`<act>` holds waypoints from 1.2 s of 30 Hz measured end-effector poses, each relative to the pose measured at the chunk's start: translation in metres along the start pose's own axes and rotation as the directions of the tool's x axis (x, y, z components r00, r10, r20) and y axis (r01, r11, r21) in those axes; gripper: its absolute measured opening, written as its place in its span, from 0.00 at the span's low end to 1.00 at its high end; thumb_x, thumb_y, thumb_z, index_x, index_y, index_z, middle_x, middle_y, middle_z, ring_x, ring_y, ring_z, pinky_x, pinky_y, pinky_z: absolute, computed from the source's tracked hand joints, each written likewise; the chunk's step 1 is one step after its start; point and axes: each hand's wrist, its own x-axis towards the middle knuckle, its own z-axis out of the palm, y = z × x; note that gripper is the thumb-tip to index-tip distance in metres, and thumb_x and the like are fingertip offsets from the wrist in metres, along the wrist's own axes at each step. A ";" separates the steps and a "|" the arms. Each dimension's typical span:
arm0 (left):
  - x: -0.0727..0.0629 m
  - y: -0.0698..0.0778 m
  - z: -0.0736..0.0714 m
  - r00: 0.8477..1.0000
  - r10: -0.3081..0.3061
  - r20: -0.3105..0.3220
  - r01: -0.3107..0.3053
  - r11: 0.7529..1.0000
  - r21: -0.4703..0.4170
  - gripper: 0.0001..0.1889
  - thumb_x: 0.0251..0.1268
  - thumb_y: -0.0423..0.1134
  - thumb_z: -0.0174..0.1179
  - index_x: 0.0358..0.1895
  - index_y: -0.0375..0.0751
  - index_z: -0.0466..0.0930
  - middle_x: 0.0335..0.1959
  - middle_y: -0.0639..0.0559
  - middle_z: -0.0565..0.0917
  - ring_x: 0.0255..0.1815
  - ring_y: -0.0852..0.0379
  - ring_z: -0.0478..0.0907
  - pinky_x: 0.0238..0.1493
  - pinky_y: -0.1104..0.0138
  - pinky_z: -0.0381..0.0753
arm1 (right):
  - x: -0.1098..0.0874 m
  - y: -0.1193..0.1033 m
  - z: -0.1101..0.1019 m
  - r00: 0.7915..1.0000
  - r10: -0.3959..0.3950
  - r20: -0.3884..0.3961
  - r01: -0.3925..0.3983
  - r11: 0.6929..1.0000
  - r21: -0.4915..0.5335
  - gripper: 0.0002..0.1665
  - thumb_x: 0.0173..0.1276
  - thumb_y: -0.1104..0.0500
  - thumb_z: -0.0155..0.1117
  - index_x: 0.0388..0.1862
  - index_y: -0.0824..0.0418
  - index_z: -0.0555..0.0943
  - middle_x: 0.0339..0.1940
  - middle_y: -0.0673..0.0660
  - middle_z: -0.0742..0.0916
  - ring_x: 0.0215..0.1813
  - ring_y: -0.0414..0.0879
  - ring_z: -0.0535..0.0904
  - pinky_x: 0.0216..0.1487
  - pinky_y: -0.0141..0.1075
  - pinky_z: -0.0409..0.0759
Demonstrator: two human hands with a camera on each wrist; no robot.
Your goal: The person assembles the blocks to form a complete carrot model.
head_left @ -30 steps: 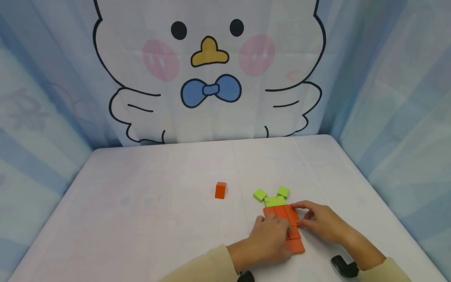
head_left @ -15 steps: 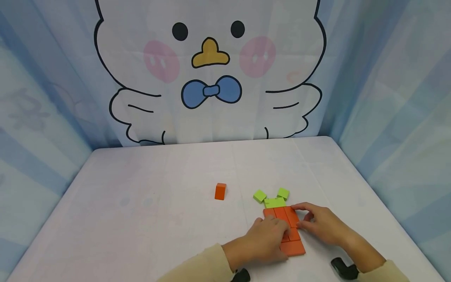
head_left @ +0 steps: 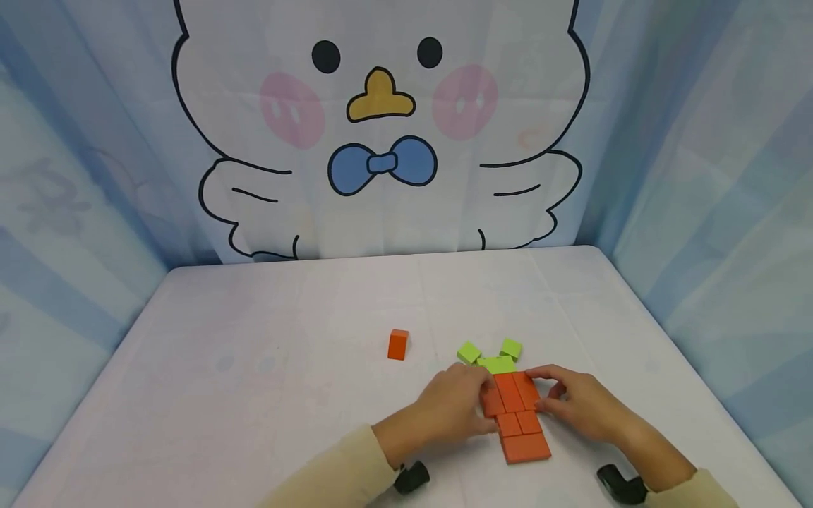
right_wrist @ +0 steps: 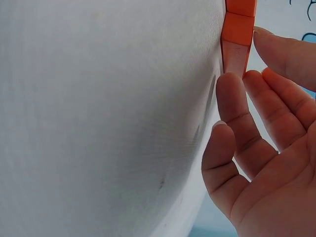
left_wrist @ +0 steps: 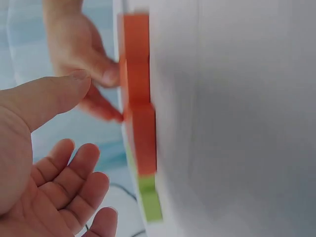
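Observation:
Flat orange blocks (head_left: 517, 423) lie close together in a narrow slab on the white table. Its far end meets a green block (head_left: 498, 365), beyond which sit two small green blocks (head_left: 468, 353). My left hand (head_left: 454, 406) is at the slab's left side, fingers loosely bent and fingertips right at the orange edge. From the left wrist view, its palm (left_wrist: 24, 177) faces the row. My right hand (head_left: 584, 402) touches the slab's right side, with thumb and fingertips spread along the upper right block. Fingers (right_wrist: 232, 94) hide that block's end in the right wrist view.
A lone orange block (head_left: 398, 345) stands farther back, left of the slab. Blue-and-white curtains (head_left: 718, 212) with a cartoon face (head_left: 381, 212) enclose the table (head_left: 254, 367). Black wrist gear (head_left: 619, 485) shows near the sleeves.
My left hand has moved left and away from over the slab to its left side, exposing more orange blocks. The right hand stays almost where it was.

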 end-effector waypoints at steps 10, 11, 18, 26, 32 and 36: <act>-0.016 -0.060 -0.042 0.946 -0.212 -0.247 0.181 0.973 -0.143 0.27 0.57 0.42 0.75 0.57 0.37 0.76 0.47 0.48 0.81 0.44 0.54 0.76 0.47 0.60 0.79 | -0.001 0.000 0.001 0.999 0.038 -0.001 -0.038 0.999 0.012 0.30 0.66 0.54 0.71 0.65 0.59 0.77 0.33 0.48 0.81 0.34 0.44 0.74 0.35 0.36 0.73; -0.017 -0.065 -0.044 0.938 -0.223 -0.266 0.187 0.970 -0.153 0.27 0.57 0.41 0.75 0.57 0.36 0.76 0.47 0.47 0.80 0.44 0.53 0.75 0.47 0.59 0.79 | -0.001 0.000 0.001 0.999 0.044 -0.001 -0.044 0.999 0.014 0.30 0.66 0.54 0.71 0.65 0.59 0.77 0.33 0.48 0.81 0.34 0.44 0.74 0.35 0.36 0.73; -0.017 -0.092 -0.052 0.883 -0.334 -0.330 0.287 0.940 -0.182 0.26 0.56 0.38 0.75 0.56 0.33 0.75 0.46 0.46 0.80 0.44 0.51 0.76 0.49 0.59 0.80 | -0.001 -0.002 0.001 0.998 0.065 0.004 -0.065 0.998 0.016 0.30 0.67 0.54 0.71 0.66 0.59 0.76 0.34 0.49 0.80 0.35 0.45 0.74 0.35 0.36 0.73; -0.007 -0.108 -0.047 0.865 -0.383 -0.324 0.348 0.923 -0.162 0.24 0.55 0.40 0.76 0.51 0.34 0.77 0.41 0.47 0.81 0.40 0.52 0.77 0.46 0.59 0.80 | -0.001 -0.001 0.001 0.999 0.052 0.003 -0.052 0.999 0.012 0.30 0.66 0.54 0.71 0.66 0.59 0.76 0.34 0.48 0.81 0.35 0.44 0.74 0.35 0.36 0.73; 0.001 -0.106 -0.046 0.851 -0.423 -0.311 0.388 0.906 -0.170 0.25 0.57 0.40 0.74 0.54 0.33 0.76 0.42 0.46 0.81 0.40 0.52 0.77 0.46 0.59 0.80 | 0.000 -0.001 0.000 1.000 0.030 0.003 -0.030 1.000 0.009 0.29 0.67 0.54 0.71 0.65 0.59 0.76 0.36 0.48 0.81 0.35 0.44 0.74 0.36 0.35 0.74; 0.007 -0.104 -0.045 0.868 -0.393 -0.304 0.357 0.919 -0.167 0.22 0.58 0.32 0.70 0.55 0.33 0.76 0.43 0.46 0.81 0.42 0.50 0.77 0.47 0.58 0.80 | 0.000 -0.002 -0.001 1.000 0.028 0.002 -0.028 1.000 0.010 0.29 0.66 0.55 0.71 0.65 0.59 0.77 0.35 0.48 0.81 0.35 0.44 0.74 0.36 0.35 0.74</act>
